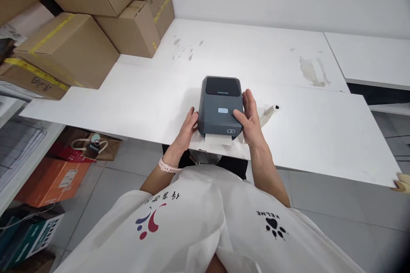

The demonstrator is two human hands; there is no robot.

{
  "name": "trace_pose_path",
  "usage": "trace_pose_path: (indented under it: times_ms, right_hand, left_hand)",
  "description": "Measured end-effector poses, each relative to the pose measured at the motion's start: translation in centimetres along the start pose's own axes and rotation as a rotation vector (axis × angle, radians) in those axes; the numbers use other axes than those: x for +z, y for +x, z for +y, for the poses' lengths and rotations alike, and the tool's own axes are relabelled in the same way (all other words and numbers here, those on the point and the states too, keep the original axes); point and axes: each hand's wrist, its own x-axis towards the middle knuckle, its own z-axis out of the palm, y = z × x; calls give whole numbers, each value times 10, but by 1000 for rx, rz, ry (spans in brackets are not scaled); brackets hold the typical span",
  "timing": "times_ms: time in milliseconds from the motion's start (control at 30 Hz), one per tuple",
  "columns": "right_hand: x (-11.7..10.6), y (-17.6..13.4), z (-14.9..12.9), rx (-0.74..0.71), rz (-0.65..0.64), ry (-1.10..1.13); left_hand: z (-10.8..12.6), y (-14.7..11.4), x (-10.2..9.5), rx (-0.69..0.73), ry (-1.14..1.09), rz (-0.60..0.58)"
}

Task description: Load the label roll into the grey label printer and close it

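A dark grey label printer point(221, 106) sits near the front edge of the white table, with a strip of white paper point(218, 139) sticking out of its front slot. My left hand point(187, 130) is pressed to the printer's left side, its fingers partly hidden behind the casing. On the other side my right hand point(250, 121) grips the casing, thumb on the top cover and fingers along the right side. Just right of that hand lies a small white roll point(269, 114) with a dark end, partly covered by the hand.
Cardboard boxes point(68, 47) with yellow tape are stacked on the table's point(320, 136) left end. A white wall rises behind. Below left, an orange box point(54, 179) and a teal box point(32, 234) stand by a shelf. A gap separates the table from another white surface point(371, 57) at right.
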Motion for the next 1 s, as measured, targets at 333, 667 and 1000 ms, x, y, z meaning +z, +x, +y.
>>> trace_pose_path:
  times_ms: [333, 667, 1000]
  right_hand:
    - [6, -21, 4, 413, -19, 258]
    - [7, -21, 17, 291, 8, 229]
    - [10, -15, 14, 313, 29, 220]
  left_hand:
    - [-3, -3, 19, 111, 80, -41]
    - [-22, 2, 15, 288, 180, 9]
    - [-14, -7, 11, 207, 196, 17]
